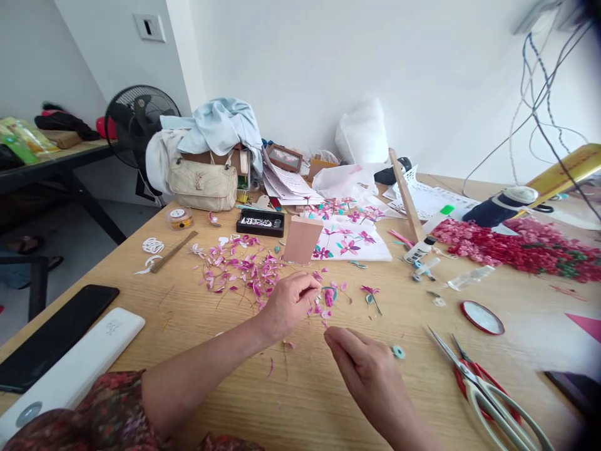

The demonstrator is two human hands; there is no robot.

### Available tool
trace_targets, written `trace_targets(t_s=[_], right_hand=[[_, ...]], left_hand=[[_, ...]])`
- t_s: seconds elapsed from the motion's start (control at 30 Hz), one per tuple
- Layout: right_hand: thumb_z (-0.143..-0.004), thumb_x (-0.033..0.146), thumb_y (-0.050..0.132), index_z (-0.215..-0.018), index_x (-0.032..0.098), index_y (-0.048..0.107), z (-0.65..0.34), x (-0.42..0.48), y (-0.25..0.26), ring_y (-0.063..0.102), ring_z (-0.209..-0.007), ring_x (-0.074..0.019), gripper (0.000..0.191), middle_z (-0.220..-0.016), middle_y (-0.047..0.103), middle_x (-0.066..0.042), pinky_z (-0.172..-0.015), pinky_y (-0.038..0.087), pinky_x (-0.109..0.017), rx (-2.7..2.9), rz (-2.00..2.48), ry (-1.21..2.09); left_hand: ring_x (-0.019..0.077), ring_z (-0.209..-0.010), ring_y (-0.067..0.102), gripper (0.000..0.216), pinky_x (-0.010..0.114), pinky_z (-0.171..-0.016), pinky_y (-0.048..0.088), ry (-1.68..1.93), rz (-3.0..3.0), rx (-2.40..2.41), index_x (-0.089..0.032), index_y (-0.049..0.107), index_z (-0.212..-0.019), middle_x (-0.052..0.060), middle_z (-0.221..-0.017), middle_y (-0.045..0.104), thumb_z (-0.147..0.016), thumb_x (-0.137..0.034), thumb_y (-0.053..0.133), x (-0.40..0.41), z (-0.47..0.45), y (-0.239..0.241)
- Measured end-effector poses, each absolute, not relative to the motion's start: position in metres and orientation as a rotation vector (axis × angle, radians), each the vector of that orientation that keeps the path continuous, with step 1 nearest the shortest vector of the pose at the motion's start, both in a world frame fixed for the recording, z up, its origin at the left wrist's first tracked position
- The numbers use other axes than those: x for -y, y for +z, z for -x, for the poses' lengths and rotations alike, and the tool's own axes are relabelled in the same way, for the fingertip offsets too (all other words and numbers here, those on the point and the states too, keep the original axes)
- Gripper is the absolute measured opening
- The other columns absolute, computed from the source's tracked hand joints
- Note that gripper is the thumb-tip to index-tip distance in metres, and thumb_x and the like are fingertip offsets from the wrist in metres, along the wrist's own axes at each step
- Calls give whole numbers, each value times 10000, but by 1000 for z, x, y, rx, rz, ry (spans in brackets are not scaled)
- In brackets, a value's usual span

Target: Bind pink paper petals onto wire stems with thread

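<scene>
My left hand (290,304) rests on the wooden table (197,351) with its fingers pinched on a small pink paper flower with a teal leaf (329,294). My right hand (364,369) is just below it, fingers drawn together in a pinch; what they hold is too small to make out. A pile of loose pink petals and thin stems (241,270) lies just beyond my left hand. Another small pink flower with a stem (370,294) lies to the right of my left hand's fingertips.
Scissors with red and cream handles (483,388) lie at the right, near a red lid (482,317). A black phone (51,335) and white case (77,369) sit at the left. Handbag (203,183), fan (136,125), flower artwork (350,241) and red paper flowers (516,247) crowd the back.
</scene>
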State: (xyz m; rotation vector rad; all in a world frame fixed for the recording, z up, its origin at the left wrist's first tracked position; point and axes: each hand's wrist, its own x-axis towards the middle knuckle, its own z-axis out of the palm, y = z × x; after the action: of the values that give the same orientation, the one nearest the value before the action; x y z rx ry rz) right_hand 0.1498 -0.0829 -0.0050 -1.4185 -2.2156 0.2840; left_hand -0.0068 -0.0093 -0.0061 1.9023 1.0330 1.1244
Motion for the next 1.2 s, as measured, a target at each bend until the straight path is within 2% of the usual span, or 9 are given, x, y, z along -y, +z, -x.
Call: trace_targets(t_s=[0.2, 0.4, 0.53, 0.63, 0.77, 0.87, 1.0, 1.1, 1.2], right_hand=[[-815, 268, 468, -705, 208, 625, -169, 47, 44, 514, -521, -118, 200, -586, 590, -4, -518, 363, -213, 2020, 1415, 134], [-833, 314, 442, -665, 172, 595, -171, 29, -9, 466, -513, -112, 269, -548, 524, 18, -481, 349, -203, 1924, 1466, 560], [-857, 268, 408, -687, 176, 599, -157, 70, -27, 493, -486, -110, 272, -549, 562, 5, -477, 347, -201, 2020, 1490, 436], [-857, 235, 407, -709, 193, 609, -154, 90, -4, 495, -460, -110, 254, -552, 584, -9, -468, 332, -210, 2114, 1455, 216], [-821, 243, 484, -744, 213, 627, -168, 65, 37, 554, -545, -121, 165, -633, 633, -13, -528, 368, -205, 1993, 1410, 25], [-809, 284, 496, -710, 198, 615, -177, 32, 34, 523, -518, -119, 177, -572, 592, 12, -513, 371, -209, 1924, 1465, 182], [-844, 313, 424, -675, 182, 586, -171, 28, -9, 487, -517, -120, 269, -548, 536, 17, -485, 361, -208, 1984, 1462, 471], [-861, 274, 395, -661, 180, 569, -161, 59, -26, 475, -488, -111, 282, -527, 523, 13, -474, 342, -203, 2100, 1505, 454], [-862, 222, 380, -688, 194, 581, -158, 85, -6, 467, -459, -101, 267, -533, 536, 8, -464, 321, -203, 2232, 1463, 325]], left_hand=[[146, -772, 516, 214, 256, -711, 402, 907, -2302, -715, -151, 597, -828, 54, -784, 578, -864, -185, 389, 17, 7, -6], [103, -610, 489, 175, 212, -593, 389, 1068, -1803, -817, -135, 578, -749, 6, -643, 529, -833, -234, 461, 20, 9, 4], [90, -557, 449, 161, 201, -551, 372, 1095, -1704, -982, -138, 558, -705, -16, -591, 499, -814, -194, 453, 12, 2, -2], [108, -617, 473, 149, 218, -605, 381, 1075, -1922, -1017, -148, 556, -662, -4, -625, 519, -786, -141, 474, 9, -1, -7], [136, -699, 507, 181, 239, -656, 388, 966, -2187, -790, -151, 592, -742, 31, -701, 559, -825, -150, 431, 15, 2, -6], [135, -685, 513, 175, 236, -652, 390, 969, -2102, -712, -143, 610, -762, 31, -682, 564, -827, -186, 453, 21, 7, 1], [106, -594, 491, 160, 217, -595, 387, 1053, -1751, -831, -138, 587, -718, -1, -616, 530, -810, -211, 478, 22, 10, 5], [96, -564, 462, 171, 209, -563, 371, 1083, -1697, -951, -139, 562, -691, -14, -585, 497, -812, -206, 462, 15, 7, 1], [106, -610, 475, 142, 216, -590, 372, 1060, -1883, -1009, -142, 558, -668, -4, -625, 519, -786, -144, 478, 10, 2, -5]])
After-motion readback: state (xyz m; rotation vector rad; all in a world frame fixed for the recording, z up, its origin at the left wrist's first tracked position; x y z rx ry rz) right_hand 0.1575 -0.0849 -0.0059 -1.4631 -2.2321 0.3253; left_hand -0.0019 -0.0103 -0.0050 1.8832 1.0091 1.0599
